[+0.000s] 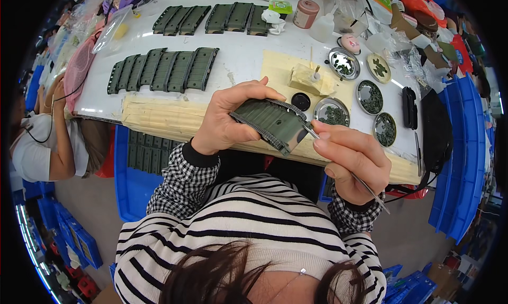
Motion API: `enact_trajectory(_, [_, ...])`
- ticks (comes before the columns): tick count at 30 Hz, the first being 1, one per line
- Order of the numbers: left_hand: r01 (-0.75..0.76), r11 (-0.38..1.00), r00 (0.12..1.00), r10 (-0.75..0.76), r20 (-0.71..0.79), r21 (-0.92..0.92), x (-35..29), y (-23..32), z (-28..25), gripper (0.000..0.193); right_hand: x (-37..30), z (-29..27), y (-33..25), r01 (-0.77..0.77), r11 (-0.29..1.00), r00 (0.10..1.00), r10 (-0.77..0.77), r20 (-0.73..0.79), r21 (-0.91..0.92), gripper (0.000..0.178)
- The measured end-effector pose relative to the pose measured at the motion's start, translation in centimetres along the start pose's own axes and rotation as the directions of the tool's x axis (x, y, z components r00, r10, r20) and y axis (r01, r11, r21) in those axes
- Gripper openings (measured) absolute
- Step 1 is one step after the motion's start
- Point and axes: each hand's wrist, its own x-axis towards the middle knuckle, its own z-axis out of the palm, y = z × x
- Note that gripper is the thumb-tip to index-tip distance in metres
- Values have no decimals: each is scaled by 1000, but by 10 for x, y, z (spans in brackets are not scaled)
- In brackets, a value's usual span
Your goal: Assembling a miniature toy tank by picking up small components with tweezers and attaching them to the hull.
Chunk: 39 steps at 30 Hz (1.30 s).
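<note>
My left hand (226, 113) grips a curved dark green panel (270, 121) by its left end, thumb below and fingers above. The panel has toothed edges, a small dark hole and a camouflage-patterned end, and is tilted above the table's front edge. My right hand (357, 158) pinches a slim metal tool (365, 187), whose tip meets the panel's right end. Whether the tool has one prong or two cannot be made out. Beyond the hands stand a round metal dish (331, 113) of small dark green pieces and a small black round cup (300, 101).
More green panels (164, 70) lie in rows on the white table (233, 55). Several dishes (369, 97) of small parts stand at right, near a wrapped block (312, 80). Blue bins (120, 171) hold panels below. Another person (58, 140) sits at left.
</note>
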Motion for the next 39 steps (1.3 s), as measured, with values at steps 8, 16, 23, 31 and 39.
enact_trajectory(8, [52,999,998,-52,-28,9,-2,1,3,69,2,1,6,58,998,998,-58,-3,-1,37])
enact_trajectory(16, [73,994,996,-76,-41,-78,-5,-4,7,68,5,-4,6,50,998,997,-48,53,-39,38])
enact_trajectory(23, [189,908,962,-248,-117,-375,4,-1,28,78,17,-14,0,-100,992,991,93,-92,-70,34])
enact_trajectory(31, [170,559,984,-135,113,-812,10,-24,37,78,14,-2,5,-103,985,889,155,-432,142,40])
enact_trajectory(39, [183,590,979,-179,94,-786,10,-19,41,81,12,2,4,-98,986,923,142,-359,138,31])
